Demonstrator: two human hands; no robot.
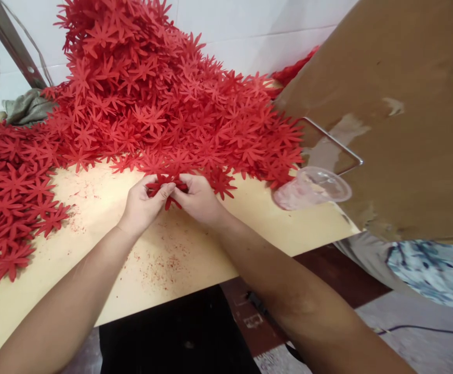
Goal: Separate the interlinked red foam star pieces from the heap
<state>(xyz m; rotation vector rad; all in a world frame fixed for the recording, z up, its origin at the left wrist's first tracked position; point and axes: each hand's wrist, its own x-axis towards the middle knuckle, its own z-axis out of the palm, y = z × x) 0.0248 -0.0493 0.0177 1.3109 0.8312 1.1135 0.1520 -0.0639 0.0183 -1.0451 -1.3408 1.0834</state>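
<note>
Between my two hands is a red flower-shaped cutout [173,204] with narrow petals, just above the table in front of the heap. My left hand [145,202] pinches it from the left, thumb on top. From the other side my right hand [197,197] grips it too, and the two thumbs nearly meet over its middle. Whether it is one piece or several stacked I cannot tell, as my fingers cover most of it. Right behind my hands rises a large heap of matching red flower cutouts [180,114], which spreads down the left side.
On the pale table [211,254] lie red crumbs. A clear plastic cup [308,189] lies on its side at the right. Beside it a large brown board [413,124] with a metal handle leans in. A grey cloth [29,107] sits at the back left.
</note>
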